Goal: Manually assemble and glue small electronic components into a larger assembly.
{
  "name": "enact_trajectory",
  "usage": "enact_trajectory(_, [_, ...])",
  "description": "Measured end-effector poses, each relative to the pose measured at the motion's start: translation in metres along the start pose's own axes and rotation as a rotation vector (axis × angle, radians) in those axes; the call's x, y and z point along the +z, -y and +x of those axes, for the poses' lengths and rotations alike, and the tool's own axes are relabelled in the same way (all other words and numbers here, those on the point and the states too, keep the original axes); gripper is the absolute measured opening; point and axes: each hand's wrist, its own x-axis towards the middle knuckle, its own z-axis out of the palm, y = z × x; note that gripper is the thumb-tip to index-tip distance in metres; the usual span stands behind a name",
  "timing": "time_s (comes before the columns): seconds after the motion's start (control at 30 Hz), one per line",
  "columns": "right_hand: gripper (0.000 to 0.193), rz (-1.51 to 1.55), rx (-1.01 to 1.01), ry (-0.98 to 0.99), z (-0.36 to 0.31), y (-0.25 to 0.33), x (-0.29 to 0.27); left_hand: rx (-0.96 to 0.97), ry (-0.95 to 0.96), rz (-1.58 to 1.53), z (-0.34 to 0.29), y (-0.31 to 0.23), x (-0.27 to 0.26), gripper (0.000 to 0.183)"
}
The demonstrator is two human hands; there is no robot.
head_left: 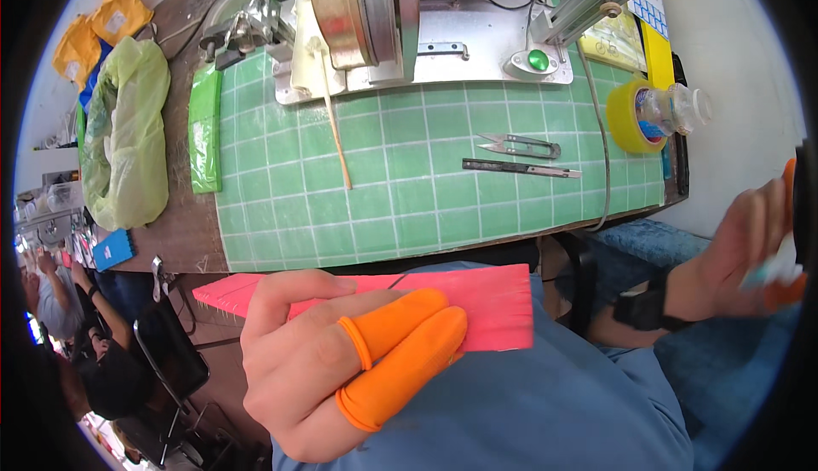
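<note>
As my left hand (pixel 315 360) hangs over my blue clothing (pixel 545 411), just in front of a bench edge, it is closed around a flat pink piece (pixel 494 305). The back of the hand faces up and the fingers point to the right. Two digits wear orange rubber covers (pixel 400 377); they lie side by side, bent, with their tips against the pink surface. Above them a bare finger curls across the piece near its upper edge. Whatever part of my grip sits underneath is hidden. The pink piece reaches out on both sides of the hand: its right end is broad and straight, its left end narrows, with a rough, fringed lower edge, and a short dark line marks its top.

My right hand (pixel 745 232) is well apart, at the far right rim, blurred and partly cut off, with a dark band (pixel 643 309) on the wrist. Its fingers are bent beside something pale (pixel 767 272), but I cannot tell whether they grip it.

Beyond the pink piece, a green gridded mat (pixel 409 164) covers the bench. On it lie small metal snips (pixel 545 147) and a slim black cutter (pixel 503 166), near each other, both untouched.
</note>
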Motion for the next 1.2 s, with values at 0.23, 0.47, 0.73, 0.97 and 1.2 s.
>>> enact_trajectory(0.23, [0.046,0.291,0.233,0.140,-0.017,-0.060,0.020,-0.025,0.021,-0.014,0.002,0.003,0.001,0.047])
enact_trajectory(0.47, [0.052,0.163,0.260,-0.081,-0.024,-0.068,0.050,-0.078,0.061,-0.009,0.004,-0.003,-0.007,0.044])
enact_trajectory(0.73, [0.054,0.158,0.230,-0.072,-0.031,-0.081,0.043,-0.085,-0.032,-0.038,0.001,0.001,0.001,0.044])
enact_trajectory(0.97, [0.053,0.171,0.247,-0.098,-0.030,-0.081,0.048,-0.084,-0.054,-0.048,0.001,0.000,0.000,0.044])
enact_trajectory(1.2, [0.053,0.176,0.260,-0.131,-0.031,-0.082,0.056,-0.089,-0.036,-0.032,0.000,0.000,-0.002,0.040])
